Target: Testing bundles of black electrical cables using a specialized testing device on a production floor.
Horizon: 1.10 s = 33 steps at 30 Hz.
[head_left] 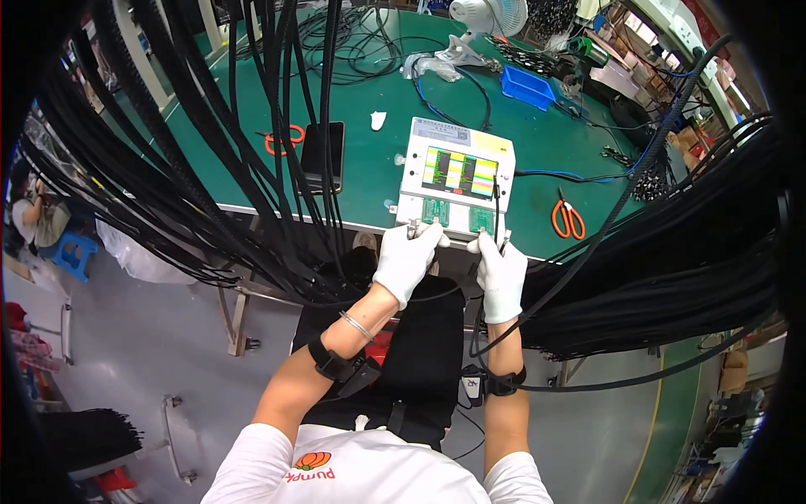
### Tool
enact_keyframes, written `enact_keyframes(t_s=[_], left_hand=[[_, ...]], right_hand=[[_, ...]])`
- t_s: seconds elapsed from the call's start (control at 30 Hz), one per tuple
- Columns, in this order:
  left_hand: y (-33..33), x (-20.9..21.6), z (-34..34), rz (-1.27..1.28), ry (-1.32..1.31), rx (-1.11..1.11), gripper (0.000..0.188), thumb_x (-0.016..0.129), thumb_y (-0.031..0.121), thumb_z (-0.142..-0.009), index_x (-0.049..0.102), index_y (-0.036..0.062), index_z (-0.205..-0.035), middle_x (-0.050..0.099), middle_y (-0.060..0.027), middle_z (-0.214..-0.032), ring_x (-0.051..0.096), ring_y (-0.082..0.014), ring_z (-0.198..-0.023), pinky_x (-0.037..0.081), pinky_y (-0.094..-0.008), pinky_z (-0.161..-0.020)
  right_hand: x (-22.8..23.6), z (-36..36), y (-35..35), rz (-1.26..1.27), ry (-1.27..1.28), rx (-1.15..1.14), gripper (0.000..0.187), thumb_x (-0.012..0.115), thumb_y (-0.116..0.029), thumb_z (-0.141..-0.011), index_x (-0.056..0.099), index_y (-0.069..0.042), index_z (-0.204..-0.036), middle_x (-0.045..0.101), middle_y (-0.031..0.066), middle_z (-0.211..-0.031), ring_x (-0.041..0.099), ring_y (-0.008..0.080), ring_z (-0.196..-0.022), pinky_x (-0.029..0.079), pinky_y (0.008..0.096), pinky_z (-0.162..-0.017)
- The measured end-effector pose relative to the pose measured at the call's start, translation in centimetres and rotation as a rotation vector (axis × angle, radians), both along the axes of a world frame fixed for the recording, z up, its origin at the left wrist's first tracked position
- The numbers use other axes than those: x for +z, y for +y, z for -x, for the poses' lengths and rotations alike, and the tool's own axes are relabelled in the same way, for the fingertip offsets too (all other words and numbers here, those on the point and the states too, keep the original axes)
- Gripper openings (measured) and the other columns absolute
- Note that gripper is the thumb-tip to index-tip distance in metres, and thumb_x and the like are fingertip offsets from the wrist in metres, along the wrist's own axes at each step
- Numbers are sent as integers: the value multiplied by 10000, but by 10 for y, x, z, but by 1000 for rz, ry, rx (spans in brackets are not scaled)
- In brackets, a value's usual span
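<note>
My gloved left hand (410, 259) is closed at the front edge of a white tester (460, 160), its fingertips pinched just below the left green circuit board (435, 211). My gloved right hand (502, 270) pinches at the right green circuit board (481, 220). A thin black cable (476, 340) runs up beside my right wrist toward that hand. The gloves hide the ends in my fingers. The tester's lit screen (459, 172) shows coloured bars, and a black lead (496, 202) hangs across its right side.
On the green table (369, 168) lie a phone (323, 155), orange-handled scissors (568, 220), red-handled scissors (284, 141), a blue tray (527, 87) and a white fan (487, 17). Thick bundles of black cables hang at left (189, 168) and lie at right (638, 277).
</note>
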<state>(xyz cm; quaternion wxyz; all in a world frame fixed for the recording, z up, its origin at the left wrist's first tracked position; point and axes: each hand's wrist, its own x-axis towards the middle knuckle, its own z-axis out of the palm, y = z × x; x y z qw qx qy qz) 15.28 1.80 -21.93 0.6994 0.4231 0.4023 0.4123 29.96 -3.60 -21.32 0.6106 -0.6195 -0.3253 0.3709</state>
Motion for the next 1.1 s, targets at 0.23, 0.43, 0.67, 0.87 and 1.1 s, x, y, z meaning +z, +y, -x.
enact_keyframes(t_s=[0.23,0.43,0.67,0.87,1.1], left_hand=[[-31,-15,8,-114,5,33,271,564,217,-969,665,27,-805,438,64,-529,312,-19,-390,195,-206,-370],[-31,-4,16,-26,-78,11,260,524,199,-994,658,14,-870,478,51,-558,293,-2,-397,204,-197,-375],[-28,3,11,-15,-85,25,238,554,211,-978,671,20,-897,534,33,-596,332,-11,-420,245,-196,-398],[-24,0,4,-269,94,6,264,557,241,-968,667,14,-893,528,38,-615,331,-10,-409,243,-198,-380],[-9,-9,20,86,-184,-172,273,519,243,-991,638,17,-894,501,33,-597,311,-7,-397,242,-184,-358]], right_hand=[[-7,14,-35,25,-40,43,235,592,-156,-949,660,-3,-785,461,-63,-553,347,9,-476,250,214,-448],[-12,23,-58,115,-108,115,240,582,-161,-956,661,-10,-787,460,-63,-561,361,11,-503,274,216,-470],[-15,28,-66,168,-45,205,225,583,-164,-954,660,-13,-806,476,-60,-580,381,16,-520,290,214,-484],[-24,34,-67,218,-240,324,196,572,-165,-956,668,-7,-895,490,-15,-581,431,48,-529,349,226,-508],[-35,12,-48,-126,-537,-17,255,468,-163,-1003,649,7,-1057,492,-47,-608,412,26,-546,324,182,-516]])
